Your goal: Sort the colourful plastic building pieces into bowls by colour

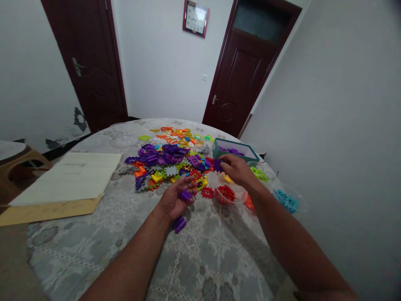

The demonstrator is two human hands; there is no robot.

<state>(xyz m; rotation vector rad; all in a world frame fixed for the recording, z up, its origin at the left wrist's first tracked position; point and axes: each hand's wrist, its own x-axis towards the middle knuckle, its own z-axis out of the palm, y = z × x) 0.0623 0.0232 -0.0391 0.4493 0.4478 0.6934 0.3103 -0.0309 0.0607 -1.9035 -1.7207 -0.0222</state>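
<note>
Palm up over the table's near middle, my left hand (177, 198) holds a small purple building piece (186, 195) in its loosely curled fingers. Just below that wrist, more purple pieces (179, 225) lie on the cloth. My right hand (237, 168) is closed on a dark purple flat building piece (217, 165) by the front of the green-rimmed box (250, 158). Purple pieces (231, 150) lie inside this box. Left of my right hand spreads a mixed heap of toothed plastic building pieces (171, 154), mostly purple, with grey, yellow, green and red ones.
A clear bowl of red pieces (226, 195) stands below my right hand. Blue pieces (286, 201) and green pieces (259, 173) sit in clear containers at the right. A clear lid (124, 141) and a large cream-coloured sheet (69, 177) lie on the left.
</note>
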